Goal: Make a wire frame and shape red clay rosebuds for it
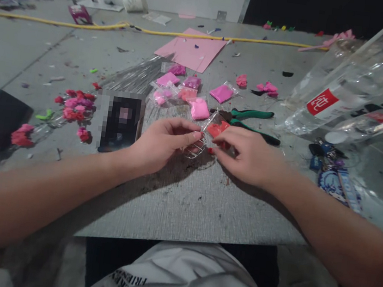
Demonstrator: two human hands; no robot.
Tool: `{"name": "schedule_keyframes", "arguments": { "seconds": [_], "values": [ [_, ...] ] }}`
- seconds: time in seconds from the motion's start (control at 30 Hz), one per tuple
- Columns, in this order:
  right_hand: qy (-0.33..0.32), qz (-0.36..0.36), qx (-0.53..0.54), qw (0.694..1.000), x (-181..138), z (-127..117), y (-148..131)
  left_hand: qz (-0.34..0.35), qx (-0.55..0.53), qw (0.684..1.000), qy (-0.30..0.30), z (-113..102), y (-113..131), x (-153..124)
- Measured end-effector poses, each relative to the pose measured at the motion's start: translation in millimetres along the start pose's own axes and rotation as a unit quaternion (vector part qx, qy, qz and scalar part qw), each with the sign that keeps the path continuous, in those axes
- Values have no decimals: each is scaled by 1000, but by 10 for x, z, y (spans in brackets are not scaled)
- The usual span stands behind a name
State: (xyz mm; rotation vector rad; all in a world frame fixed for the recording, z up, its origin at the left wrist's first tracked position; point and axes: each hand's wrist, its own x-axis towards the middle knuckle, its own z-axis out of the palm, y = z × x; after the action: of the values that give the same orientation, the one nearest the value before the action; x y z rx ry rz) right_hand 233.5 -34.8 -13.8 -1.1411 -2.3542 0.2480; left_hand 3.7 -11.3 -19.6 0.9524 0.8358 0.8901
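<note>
My left hand (pixel 174 141) pinches a small round frame of bent wire (pixel 196 149) between thumb and fingertips, above the grey board. Just to its right, my right hand (pixel 242 152) has its thumb and fingers drawn together. A small bit of red clay (pixel 210 150) shows at those fingertips. Behind the right fingers lies an opened clear packet of red clay (pixel 217 128), partly covered by the hand. Green-handled pliers (pixel 247 117) rest just beyond the right hand. Several packets of pink clay (pixel 198 108) are grouped beyond both hands.
A phone (pixel 120 125) lies left of my left hand, with a bundle of thin wires (pixel 137 76) behind it. Red and pink clay flowers (pixel 77 104) are further left. Plastic bottles (pixel 321 108) stand and lie at right. A yellow cable (pixel 177 33) crosses the floor.
</note>
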Motion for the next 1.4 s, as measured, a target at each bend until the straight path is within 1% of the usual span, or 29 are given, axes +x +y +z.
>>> {"name": "schedule_keyframes", "arguments": {
  "seconds": [0.07, 0.17, 0.27, 0.4, 0.47, 0.6, 0.73, 0.83, 0.97, 1.17, 1.4],
  "values": [
    [-60, 6, -29, 998, -13, 47, 0, 0, -14, 1000, 7, 3, -7, -1],
    [-81, 3, -67, 994, -22, 103, -12, 10, -13, 1000, 20, 7, -20, -1],
    [-54, -5, -50, 997, -15, 104, -20, 23, 2, 999, 26, 5, -50, 4],
    [47, 8, 12, 999, 0, 35, -51, 26, 34, 999, 11, -3, -115, 5],
    [73, 0, 29, 997, 4, 18, -80, 26, 50, 998, -4, -12, -141, -2],
    [75, -20, 37, 996, 6, 59, -136, 19, 57, 998, -23, -30, -151, -19],
    [105, -25, 23, 994, 18, 114, -159, 8, 78, 997, -26, -24, -123, -32],
    [100, -33, 21, 994, 26, 128, -160, 4, 96, 995, -33, -14, -104, -41],
    [104, -47, 17, 993, 27, 140, -164, 11, 103, 993, -53, -27, -111, -41],
    [105, -39, 38, 993, 22, 147, -184, 18, 92, 993, -75, -54, -121, -19],
    [102, -41, 71, 991, 7, 92, -122, 35, 79, 993, -85, -64, -110, 7]
  ]
}}
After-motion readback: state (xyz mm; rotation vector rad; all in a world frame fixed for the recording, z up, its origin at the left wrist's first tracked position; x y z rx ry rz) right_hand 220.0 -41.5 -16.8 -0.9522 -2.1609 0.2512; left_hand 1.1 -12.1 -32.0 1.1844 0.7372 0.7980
